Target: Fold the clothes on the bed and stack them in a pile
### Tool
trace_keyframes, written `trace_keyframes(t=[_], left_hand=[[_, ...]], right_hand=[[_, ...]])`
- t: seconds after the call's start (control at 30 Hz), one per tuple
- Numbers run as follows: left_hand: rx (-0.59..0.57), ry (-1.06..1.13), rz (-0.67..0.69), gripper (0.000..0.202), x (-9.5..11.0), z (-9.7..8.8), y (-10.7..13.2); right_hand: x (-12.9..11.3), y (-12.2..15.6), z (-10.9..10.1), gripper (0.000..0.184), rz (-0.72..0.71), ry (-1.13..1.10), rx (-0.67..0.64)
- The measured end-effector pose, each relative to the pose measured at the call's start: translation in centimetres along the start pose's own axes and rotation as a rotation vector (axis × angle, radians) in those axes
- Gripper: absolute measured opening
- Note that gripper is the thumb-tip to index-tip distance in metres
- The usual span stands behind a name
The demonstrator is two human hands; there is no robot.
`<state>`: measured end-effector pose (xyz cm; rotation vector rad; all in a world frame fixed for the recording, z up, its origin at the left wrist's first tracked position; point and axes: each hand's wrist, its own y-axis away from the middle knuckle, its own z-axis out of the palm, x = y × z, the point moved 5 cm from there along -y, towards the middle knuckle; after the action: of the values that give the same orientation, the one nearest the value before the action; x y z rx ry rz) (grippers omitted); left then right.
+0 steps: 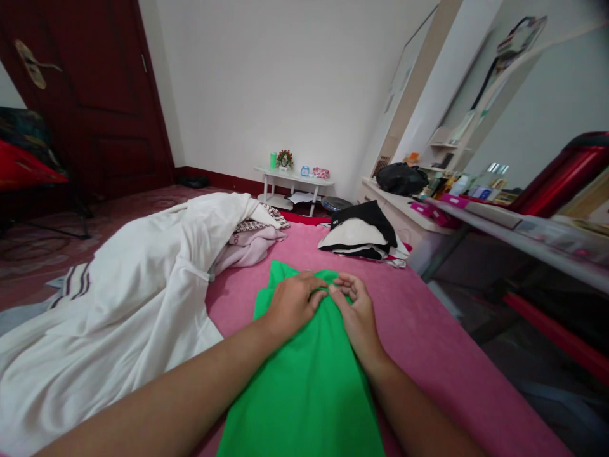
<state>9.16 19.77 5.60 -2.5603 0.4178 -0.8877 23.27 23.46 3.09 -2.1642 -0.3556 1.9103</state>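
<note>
A bright green garment [304, 387] lies lengthwise in front of me on the pink bed cover [413, 355]. Close to its far end, my left hand [295, 299] is closed, thumb and fingers pinching the green fabric. Just to the right, my right hand [356, 310] pinches the same end between thumb and bent fingers. The fingertips of both hands nearly meet at the middle of that edge. What kind of garment it is, I cannot tell.
A large heap of white clothing [157, 279] spreads along the left side. Folded black and white clothes [359, 231] are stacked beyond my right hand. A cluttered desk [504, 219] stands at right, and a small white table [295, 176] is by the far wall.
</note>
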Motion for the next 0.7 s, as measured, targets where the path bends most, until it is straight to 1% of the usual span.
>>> trace_keyframes(t=[0.03,0.1,0.17,0.2,0.27,0.33,0.4,0.47,0.53,0.6,0.63,0.7], left_hand=[[0.045,0.035,-0.029,0.023,-0.3,-0.4,-0.1],[0.113,0.108,-0.098,0.023,-1.0,-0.9,-0.2],[0.153,0.159,-0.158,0.025,-1.6,-1.0,-0.1],[0.166,0.167,-0.179,0.027,-1.8,-1.0,-0.1],[0.189,0.165,-0.201,0.03,-2.0,-1.0,0.1],[0.197,0.167,-0.205,0.033,-1.9,-1.1,0.2],[0.168,0.18,-0.204,0.037,-1.7,-1.3,0.2],[0.115,0.194,-0.198,0.042,-1.3,-1.5,0.0],[0.072,0.239,-0.184,0.044,-1.0,-1.8,-0.3],[0.031,0.36,-0.166,0.045,-0.8,-2.2,-0.8],[0.006,0.444,-0.159,0.045,-0.7,-2.5,-1.0],[-0.044,0.621,-0.153,0.042,-0.5,-3.0,-1.4]], right_hand=[[-0.1,0.2,0.0,0.035,0.001,0.043,-0.003],[-0.2,0.5,0.3,0.029,0.005,0.143,-0.07],[-0.3,0.9,0.9,0.029,-0.005,0.22,-0.155],[-0.4,1.1,1.1,0.029,-0.013,0.229,-0.172],[-0.9,1.5,1.2,0.023,-0.047,0.196,-0.142],[-1.8,1.8,1.1,0.013,-0.135,0.17,-0.095],[-3.0,2.1,1.0,0.009,-0.28,0.197,-0.073],[-4.2,2.5,1.0,0.012,-0.428,0.231,-0.077],[-4.9,2.8,1.0,0.014,-0.518,0.231,-0.082],[-4.8,2.8,0.9,0.01,-0.518,0.215,-0.067],[-4.5,2.7,0.8,0.004,-0.482,0.203,-0.052],[-3.7,2.4,0.8,0.006,-0.384,0.177,-0.038]])
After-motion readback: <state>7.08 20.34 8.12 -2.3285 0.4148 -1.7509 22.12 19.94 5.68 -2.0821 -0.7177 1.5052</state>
